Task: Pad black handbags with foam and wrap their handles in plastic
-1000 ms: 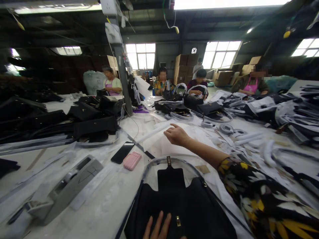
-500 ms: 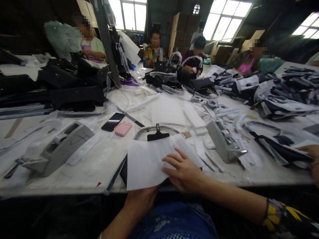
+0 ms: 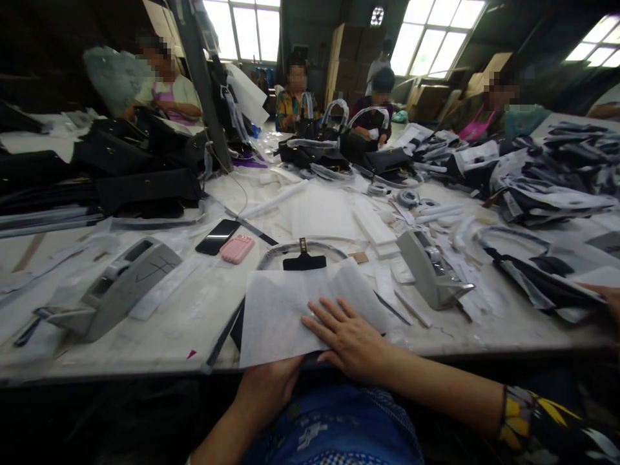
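Note:
A white sheet of thin paper (image 3: 285, 307) lies over a black handbag (image 3: 304, 261) at the near edge of the table (image 3: 194, 323); only the bag's tab and wrapped handle show. My right hand (image 3: 346, 336) lies flat on the sheet with its fingers spread. My left hand (image 3: 271, 381) is under the table's edge, gripping the near edge of the sheet and the bag; its fingers are hidden.
A grey tape dispenser (image 3: 116, 287) stands at the left, another (image 3: 429, 268) at the right. A black phone (image 3: 217, 236) and a pink case (image 3: 236, 248) lie behind the bag. Black bags are piled left and right. Several people sit at the far side. Another person's hand (image 3: 608, 300) shows at the right edge.
A second ago my right hand reached far across the table with the bag uncovered. Now the white sheet covers the bag, my right hand presses flat on it, and my left hand holds the near edge.

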Demonstrator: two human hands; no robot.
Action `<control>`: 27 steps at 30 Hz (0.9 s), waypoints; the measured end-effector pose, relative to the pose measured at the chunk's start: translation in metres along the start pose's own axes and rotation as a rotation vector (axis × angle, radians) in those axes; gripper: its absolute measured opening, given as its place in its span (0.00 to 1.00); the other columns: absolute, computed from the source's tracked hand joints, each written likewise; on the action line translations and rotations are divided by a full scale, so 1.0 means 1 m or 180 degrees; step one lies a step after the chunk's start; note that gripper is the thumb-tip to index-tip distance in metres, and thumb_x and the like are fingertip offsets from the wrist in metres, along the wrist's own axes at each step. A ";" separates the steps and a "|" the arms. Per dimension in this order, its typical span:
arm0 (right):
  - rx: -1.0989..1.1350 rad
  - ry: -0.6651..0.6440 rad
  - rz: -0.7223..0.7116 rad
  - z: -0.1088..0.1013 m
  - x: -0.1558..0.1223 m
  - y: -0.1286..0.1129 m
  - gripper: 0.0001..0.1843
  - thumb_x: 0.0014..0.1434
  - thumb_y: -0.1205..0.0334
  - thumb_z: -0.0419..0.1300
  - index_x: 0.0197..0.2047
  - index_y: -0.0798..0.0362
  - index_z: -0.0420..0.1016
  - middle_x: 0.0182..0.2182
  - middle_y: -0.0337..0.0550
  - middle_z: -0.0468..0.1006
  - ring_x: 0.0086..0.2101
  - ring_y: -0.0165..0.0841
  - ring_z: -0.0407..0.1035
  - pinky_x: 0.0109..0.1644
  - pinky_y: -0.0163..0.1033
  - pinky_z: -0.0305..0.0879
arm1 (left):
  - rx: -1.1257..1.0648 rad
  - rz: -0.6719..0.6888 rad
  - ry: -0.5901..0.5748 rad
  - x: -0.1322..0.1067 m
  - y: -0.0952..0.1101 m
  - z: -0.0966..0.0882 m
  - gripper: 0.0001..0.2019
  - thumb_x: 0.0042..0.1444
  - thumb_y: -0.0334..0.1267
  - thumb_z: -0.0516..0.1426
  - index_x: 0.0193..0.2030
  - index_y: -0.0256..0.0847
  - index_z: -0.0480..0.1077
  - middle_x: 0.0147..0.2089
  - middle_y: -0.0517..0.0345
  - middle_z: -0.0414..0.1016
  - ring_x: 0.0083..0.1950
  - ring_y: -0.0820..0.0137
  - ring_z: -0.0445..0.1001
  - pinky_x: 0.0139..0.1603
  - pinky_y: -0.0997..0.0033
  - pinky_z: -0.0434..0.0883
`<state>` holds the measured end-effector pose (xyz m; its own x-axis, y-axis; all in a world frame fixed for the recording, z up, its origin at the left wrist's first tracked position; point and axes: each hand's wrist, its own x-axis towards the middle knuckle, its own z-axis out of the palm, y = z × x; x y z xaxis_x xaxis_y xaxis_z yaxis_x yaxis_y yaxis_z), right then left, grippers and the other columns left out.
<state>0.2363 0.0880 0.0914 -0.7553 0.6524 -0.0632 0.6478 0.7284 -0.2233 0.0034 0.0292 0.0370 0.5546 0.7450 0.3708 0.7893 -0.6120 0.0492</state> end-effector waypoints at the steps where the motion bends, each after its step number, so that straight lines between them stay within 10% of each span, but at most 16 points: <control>1: 0.0023 -0.0006 0.0016 0.002 0.000 0.001 0.38 0.66 0.44 0.55 0.73 0.47 0.50 0.72 0.52 0.49 0.69 0.54 0.45 0.70 0.63 0.43 | -0.0030 -0.0024 0.0020 -0.001 0.004 -0.010 0.21 0.63 0.33 0.52 0.63 0.44 0.68 0.60 0.45 0.74 0.56 0.54 0.77 0.51 0.53 0.78; 8: 0.0211 0.0141 0.0063 0.013 0.000 0.001 0.38 0.66 0.48 0.57 0.73 0.49 0.51 0.72 0.53 0.48 0.70 0.53 0.43 0.70 0.64 0.40 | -0.0585 -0.0181 0.0354 0.038 0.024 -0.078 0.11 0.67 0.34 0.51 0.50 0.39 0.73 0.43 0.54 0.82 0.39 0.69 0.81 0.40 0.72 0.79; 11: 0.0385 0.0156 0.0068 0.011 -0.001 0.002 0.39 0.65 0.47 0.58 0.73 0.51 0.51 0.71 0.56 0.50 0.70 0.53 0.43 0.71 0.65 0.40 | -0.0575 0.0067 0.0265 0.060 0.002 -0.052 0.16 0.67 0.33 0.50 0.60 0.37 0.67 0.60 0.47 0.75 0.60 0.61 0.74 0.61 0.56 0.73; 16: 0.1146 0.0206 0.0147 -0.008 0.000 0.013 0.31 0.70 0.52 0.52 0.72 0.51 0.54 0.68 0.54 0.61 0.66 0.45 0.54 0.70 0.57 0.49 | -0.0758 -0.0171 0.0161 0.051 -0.028 0.003 0.25 0.67 0.41 0.52 0.69 0.38 0.56 0.64 0.46 0.71 0.64 0.60 0.70 0.64 0.55 0.70; 21: 0.1048 0.0246 0.0120 -0.014 0.011 0.027 0.28 0.63 0.74 0.52 0.65 0.51 0.66 0.56 0.54 0.72 0.54 0.40 0.68 0.60 0.47 0.65 | -0.0905 -0.0431 0.0242 0.040 -0.022 0.005 0.25 0.67 0.44 0.53 0.68 0.41 0.57 0.63 0.46 0.71 0.64 0.59 0.70 0.64 0.55 0.70; 27: 0.0546 0.0118 -0.0181 -0.005 0.012 0.032 0.33 0.57 0.77 0.55 0.65 0.51 0.66 0.54 0.54 0.72 0.52 0.42 0.67 0.59 0.48 0.65 | -0.0947 -0.0491 0.0115 0.042 -0.023 0.004 0.25 0.66 0.45 0.54 0.67 0.40 0.59 0.63 0.45 0.72 0.64 0.58 0.70 0.64 0.54 0.70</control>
<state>0.2487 0.1197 0.0880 -0.7840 0.6207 -0.0104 0.5752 0.7200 -0.3883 0.0101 0.0755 0.0476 0.4207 0.8282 0.3701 0.7486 -0.5474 0.3740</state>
